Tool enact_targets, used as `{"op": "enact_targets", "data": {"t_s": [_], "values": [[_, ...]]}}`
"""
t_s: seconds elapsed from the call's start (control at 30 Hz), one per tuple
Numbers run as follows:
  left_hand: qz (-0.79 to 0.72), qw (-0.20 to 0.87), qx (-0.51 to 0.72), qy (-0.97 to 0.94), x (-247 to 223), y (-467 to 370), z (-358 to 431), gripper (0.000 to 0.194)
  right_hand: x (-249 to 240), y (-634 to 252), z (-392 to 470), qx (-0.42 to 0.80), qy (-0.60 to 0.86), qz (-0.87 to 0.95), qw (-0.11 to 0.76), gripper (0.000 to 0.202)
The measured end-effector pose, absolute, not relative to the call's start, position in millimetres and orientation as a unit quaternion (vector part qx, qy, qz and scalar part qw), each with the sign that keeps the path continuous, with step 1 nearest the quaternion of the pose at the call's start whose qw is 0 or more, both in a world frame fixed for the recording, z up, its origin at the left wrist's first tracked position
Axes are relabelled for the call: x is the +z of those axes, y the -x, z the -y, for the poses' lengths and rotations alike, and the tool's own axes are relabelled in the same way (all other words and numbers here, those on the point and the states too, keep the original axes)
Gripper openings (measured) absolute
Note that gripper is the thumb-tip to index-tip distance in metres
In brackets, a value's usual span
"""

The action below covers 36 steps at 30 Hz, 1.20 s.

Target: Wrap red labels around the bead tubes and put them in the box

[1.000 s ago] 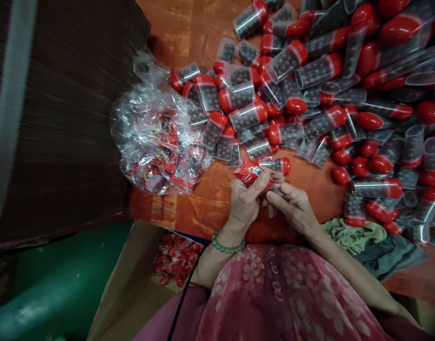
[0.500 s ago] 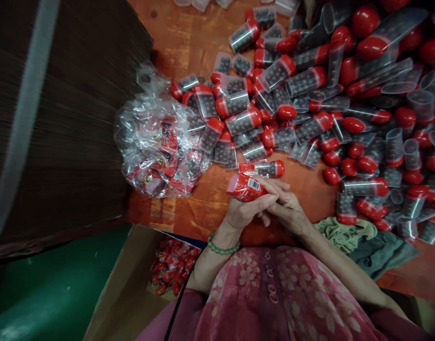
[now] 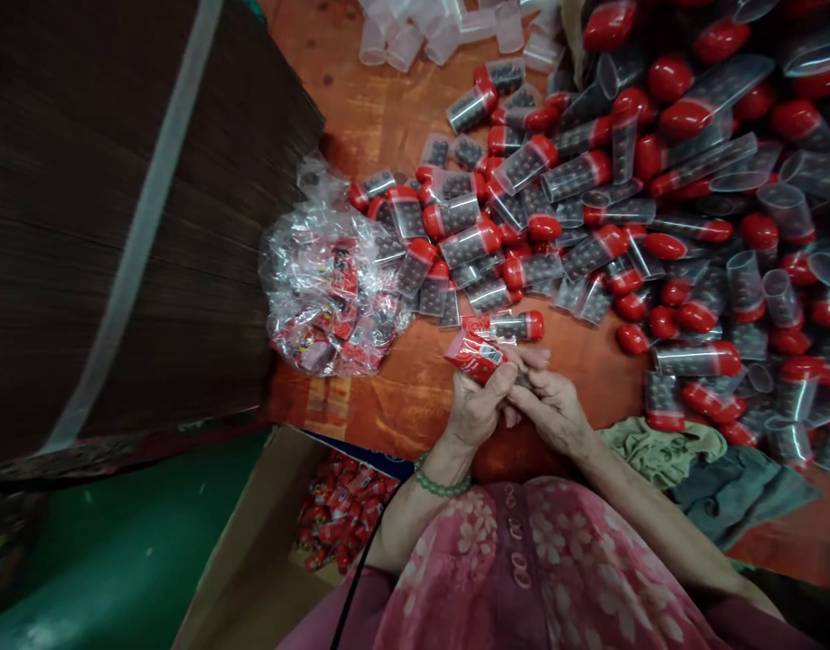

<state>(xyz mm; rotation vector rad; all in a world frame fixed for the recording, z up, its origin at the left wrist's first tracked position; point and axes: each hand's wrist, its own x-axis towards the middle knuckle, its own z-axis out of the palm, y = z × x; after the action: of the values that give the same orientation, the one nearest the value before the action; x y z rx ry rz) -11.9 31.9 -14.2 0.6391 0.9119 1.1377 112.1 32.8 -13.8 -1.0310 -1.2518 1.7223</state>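
My left hand (image 3: pixel 478 406), above a green bead bracelet (image 3: pixel 442 481), is closed round a red printed packet (image 3: pixel 479 357) with a barcode. My right hand (image 3: pixel 555 408) meets it at the packet's right end, its thumb and fingers pinched there; what lies between them is mostly hidden. Just beyond the hands, a red-capped clear tube (image 3: pixel 521 325) of dark balls lies on the orange table (image 3: pixel 415 406), with a red printed wrapper at its left end. Many similar tubes (image 3: pixel 577 175) are piled behind and to the right.
A clear plastic bag (image 3: pixel 333 280) of red packets lies left of the hands. Empty clear cups (image 3: pixel 442 32) are at the back. Cloths (image 3: pixel 719 478) lie at the right. Below the table's left edge, a cardboard box (image 3: pixel 252 533) holds small red packets. A dark strapped stack (image 3: pixel 204 181) stands left.
The view has shifted, bringing more empty cups into sight. The packet has tilted a little in my left hand, and my right hand's fingers have shifted at its right end.
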Motion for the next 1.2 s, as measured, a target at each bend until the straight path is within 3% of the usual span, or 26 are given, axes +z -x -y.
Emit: {"op": "enact_targets", "data": {"t_s": [0.27,0.57,0.7,0.83,0.93,1.0,1.1,1.2], "values": [[-0.425,0.718,0.415,-0.362,-2,16,-37,0.035,-19,-120,-25,0.640,0.414,0.520,0.387,0.033],[-0.361,0.611,0.464,-0.530,11,23,-37,0.013,-25,-121,-24,0.519,0.385,0.639,0.416,0.029],[-0.346,0.547,0.465,-0.604,11,25,-36,0.010,-28,-124,-23,0.519,0.373,0.641,0.425,0.022],[-0.348,0.524,0.449,-0.634,14,31,-33,0.021,-24,-125,-24,0.557,0.375,0.625,0.398,0.027],[-0.343,0.568,0.468,-0.584,14,37,-25,0.056,-18,-124,-25,0.590,0.369,0.605,0.386,0.034],[-0.345,0.586,0.490,-0.545,13,39,-19,0.065,-17,-122,-26,0.596,0.376,0.599,0.381,0.033],[-0.390,0.568,0.493,-0.531,13,37,-15,0.039,-20,-120,-26,0.579,0.403,0.598,0.381,0.034],[-0.430,0.554,0.492,-0.516,13,30,-15,0.037,-24,-120,-25,0.581,0.412,0.592,0.378,0.037]]}}
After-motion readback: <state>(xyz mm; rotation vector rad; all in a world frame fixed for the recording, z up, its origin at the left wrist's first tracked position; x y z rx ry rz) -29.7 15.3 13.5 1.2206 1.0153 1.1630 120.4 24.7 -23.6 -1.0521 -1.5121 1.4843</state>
